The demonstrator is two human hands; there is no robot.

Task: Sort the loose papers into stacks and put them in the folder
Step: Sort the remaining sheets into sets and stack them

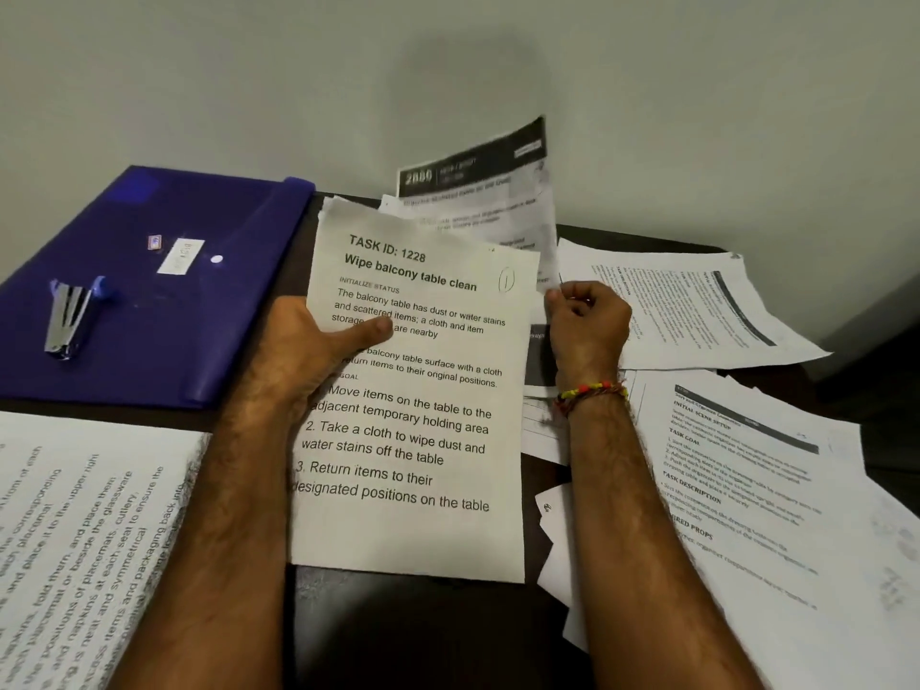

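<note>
L hand [318, 341] grips the top sheet [418, 405] mid-desk, thumb on print. R hand [587, 323] pinches the rear sheet [490, 191]. Suggest squaring edges before stacking, not creasing corners. Top sheet long axis runs away from person, heading far end. Folder [164, 291] far left, shut, stapler [69, 316] on it.

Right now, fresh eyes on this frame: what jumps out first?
The printed sheet headed "TASK ID: 1228" at centre, held up by the left hand with its thumb across the text, while the right hand pinches another sheet that stands up behind it. Next, the blue folder at far left with a stapler lying on it. Loose papers sprawl over the dark table to the right.
</note>
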